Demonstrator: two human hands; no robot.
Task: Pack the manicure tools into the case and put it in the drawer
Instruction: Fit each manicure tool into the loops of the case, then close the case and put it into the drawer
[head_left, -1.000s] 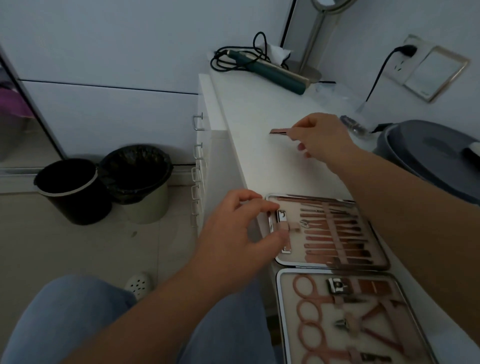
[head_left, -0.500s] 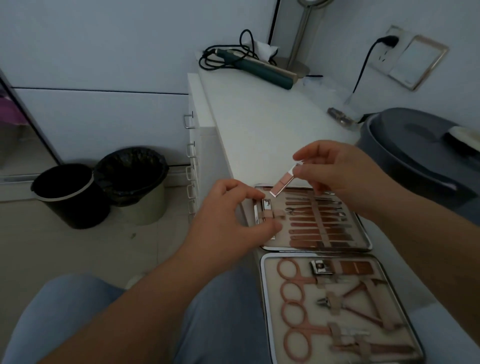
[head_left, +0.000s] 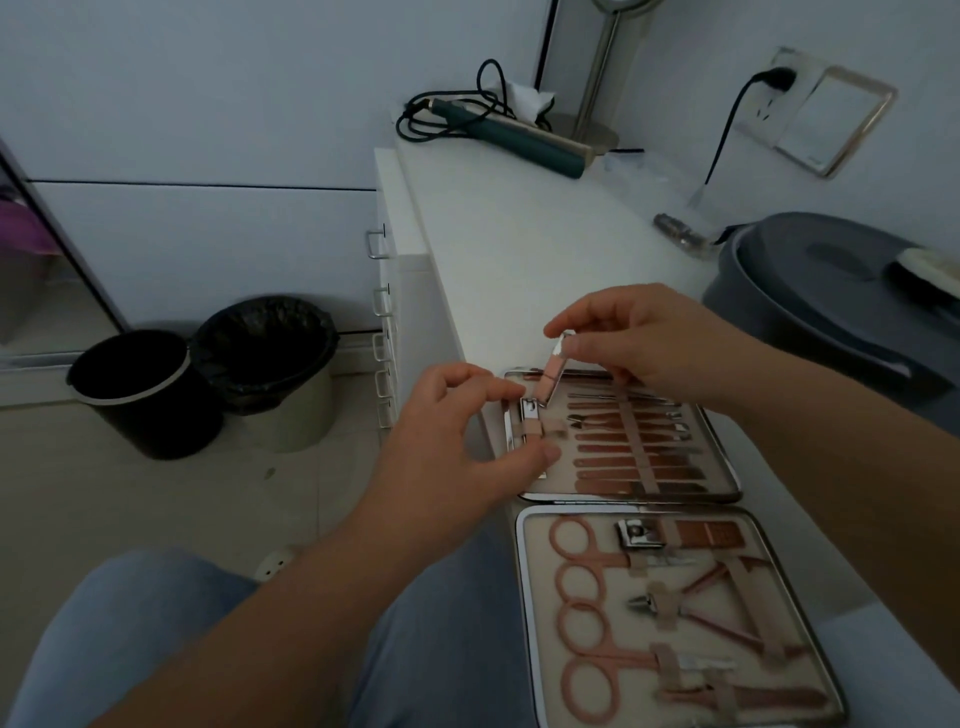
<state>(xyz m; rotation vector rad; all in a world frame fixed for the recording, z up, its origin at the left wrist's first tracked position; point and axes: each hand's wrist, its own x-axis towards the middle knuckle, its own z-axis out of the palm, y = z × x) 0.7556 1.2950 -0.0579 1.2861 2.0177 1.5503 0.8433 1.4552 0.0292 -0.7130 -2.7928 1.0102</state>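
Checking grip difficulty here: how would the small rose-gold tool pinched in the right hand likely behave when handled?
The rose-gold tool looks like thin flat metal, so probably stiff and light. Its smooth finish may be slippery in the right hand. Flat, it seems unlikely to roll.

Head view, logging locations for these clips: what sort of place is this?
Probably a home bedroom or dressing corner: a white drawer unit, a corded hair tool beside a stand mirror, two waste bins on tile.
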